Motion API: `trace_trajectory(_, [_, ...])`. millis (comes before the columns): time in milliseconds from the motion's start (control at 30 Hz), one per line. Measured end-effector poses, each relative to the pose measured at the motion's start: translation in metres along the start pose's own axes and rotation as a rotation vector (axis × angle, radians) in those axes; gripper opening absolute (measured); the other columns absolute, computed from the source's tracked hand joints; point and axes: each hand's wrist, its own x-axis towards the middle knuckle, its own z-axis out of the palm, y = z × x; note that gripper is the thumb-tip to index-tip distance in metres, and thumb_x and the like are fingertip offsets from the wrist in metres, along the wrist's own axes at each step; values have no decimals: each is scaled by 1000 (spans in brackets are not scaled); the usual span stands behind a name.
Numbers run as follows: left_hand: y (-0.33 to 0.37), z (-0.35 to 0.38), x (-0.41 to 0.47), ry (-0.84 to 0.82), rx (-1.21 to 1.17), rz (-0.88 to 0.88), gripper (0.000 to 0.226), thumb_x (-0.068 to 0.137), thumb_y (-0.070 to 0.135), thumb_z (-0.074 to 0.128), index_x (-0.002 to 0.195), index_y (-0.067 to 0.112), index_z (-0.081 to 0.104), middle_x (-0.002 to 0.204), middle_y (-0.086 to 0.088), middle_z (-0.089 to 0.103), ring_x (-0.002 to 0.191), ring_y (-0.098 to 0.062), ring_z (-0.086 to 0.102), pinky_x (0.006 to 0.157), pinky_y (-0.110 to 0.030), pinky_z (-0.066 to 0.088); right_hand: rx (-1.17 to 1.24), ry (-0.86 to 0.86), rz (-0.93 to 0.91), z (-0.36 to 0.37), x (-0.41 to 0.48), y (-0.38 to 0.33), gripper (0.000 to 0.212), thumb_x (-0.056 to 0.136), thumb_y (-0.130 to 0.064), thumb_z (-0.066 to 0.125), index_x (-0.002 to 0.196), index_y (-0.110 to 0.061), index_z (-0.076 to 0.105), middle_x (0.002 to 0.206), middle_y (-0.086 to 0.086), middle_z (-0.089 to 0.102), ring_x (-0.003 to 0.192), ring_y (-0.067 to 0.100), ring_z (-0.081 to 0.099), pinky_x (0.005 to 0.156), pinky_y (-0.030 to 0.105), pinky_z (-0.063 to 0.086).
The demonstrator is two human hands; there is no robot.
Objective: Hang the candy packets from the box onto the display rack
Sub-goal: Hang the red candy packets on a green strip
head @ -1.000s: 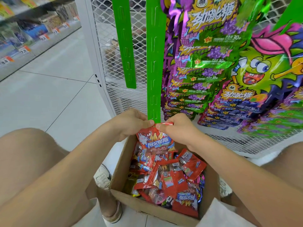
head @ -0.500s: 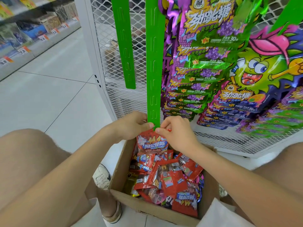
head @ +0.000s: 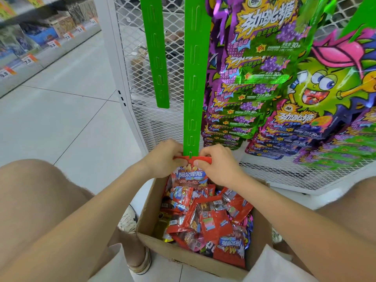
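A red candy packet (head: 190, 177) with blue lettering hangs upright at the bottom end of a long green hanging strip (head: 193, 82). My left hand (head: 162, 159) pinches the packet's top left edge. My right hand (head: 218, 165) pinches its top right edge. The packet's top edge touches the strip's lowest tab. Below it, an open cardboard box (head: 150, 204) on the floor holds several more red packets (head: 209, 220).
A second, shorter green strip (head: 155, 53) hangs to the left. Purple and green candy bags (head: 254, 78) fill the white mesh rack (head: 146, 127) on the right. My bare knees flank the box. A shelf with price tags (head: 30, 60) runs along the far left, across tiled floor.
Both hands lifted the red packet from just above the box up to the bottom end of the green strip. The view moved slightly closer.
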Motion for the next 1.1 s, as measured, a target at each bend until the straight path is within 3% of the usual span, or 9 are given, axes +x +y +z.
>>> trace_trajectory(233, [1, 5, 3, 78, 35, 53, 13, 91, 27, 84, 86, 18, 75, 77, 2, 71, 69, -17, 61, 61, -34, 43, 47, -10, 9, -3, 7, 5, 8, 93, -22, 75, 88, -27, 72, 79, -11, 67, 80, 15, 62, 72, 31, 46])
trace_trajectory(333, [-3, 9, 10, 136, 67, 3, 21, 94, 34, 81, 99, 15, 72, 90, -3, 73, 81, -25, 66, 70, -41, 52, 83, -78, 218, 4, 14, 28, 26, 89, -2, 68, 112, -14, 74, 99, 0, 75, 92, 16, 70, 78, 26, 57])
trace_trajectory(433, [-3, 15, 17, 226, 13, 0, 40, 92, 25, 82, 128, 21, 64, 112, -1, 76, 99, -26, 68, 85, -42, 56, -60, -215, 419, 26, 15, 69, 32, 88, 5, 62, 119, 7, 71, 124, 23, 71, 115, 36, 67, 100, 43, 57])
trace_trajectory(567, [-6, 23, 27, 436, 43, 12, 69, 86, 12, 83, 146, 20, 47, 135, -9, 63, 125, -33, 57, 104, -53, 49, -284, -425, 432, 71, -7, 113, 29, 92, -12, 68, 115, 5, 68, 116, 25, 71, 111, 41, 68, 92, 47, 57])
trace_trajectory(667, [-7, 29, 25, 644, 117, 5, 94, 77, 2, 84, 158, 10, 36, 150, -20, 44, 138, -40, 42, 115, -51, 38, -390, -467, 382, 110, -24, 137, 61, 94, -24, 72, 146, -11, 44, 138, 20, 58, 127, 38, 57, 101, 44, 53])
trace_trajectory(800, [-6, 47, 19, 814, 267, -15, 66, 70, -5, 73, 132, 9, 55, 134, -20, 46, 122, -39, 43, 103, -47, 38, -598, -579, 276, 144, -34, 151, 116, 86, -42, 82, 167, -25, 1, 171, 21, 4, 159, 41, 10, 124, 57, 23])
trace_trajectory(867, [-14, 59, 20, 721, 328, 59, 47, 72, -5, 72, 113, 12, 59, 121, -14, 51, 110, -34, 44, 93, -46, 43, -681, -595, 250, 149, -35, 155, 127, 81, -39, 87, 166, -26, -7, 172, 20, -7, 160, 39, 0, 126, 57, 16])
trace_trajectory(933, [-22, 67, 21, 506, 325, 123, 33, 76, -2, 68, 103, 15, 61, 112, -8, 55, 104, -32, 48, 85, -49, 47, -765, -567, 224, 148, -36, 155, 124, 83, -28, 86, 167, -23, -5, 171, 21, 6, 159, 40, 8, 127, 55, 17])
trace_trajectory(1100, [-32, 79, 14, -126, 268, 36, 19, 97, 11, 65, 113, 20, 69, 116, -1, 69, 103, -22, 66, 87, -45, 59, -878, -552, 147, 149, -38, 152, 97, 84, -26, 83, 162, -19, 27, 162, 18, 25, 152, 45, 19, 126, 59, 13])
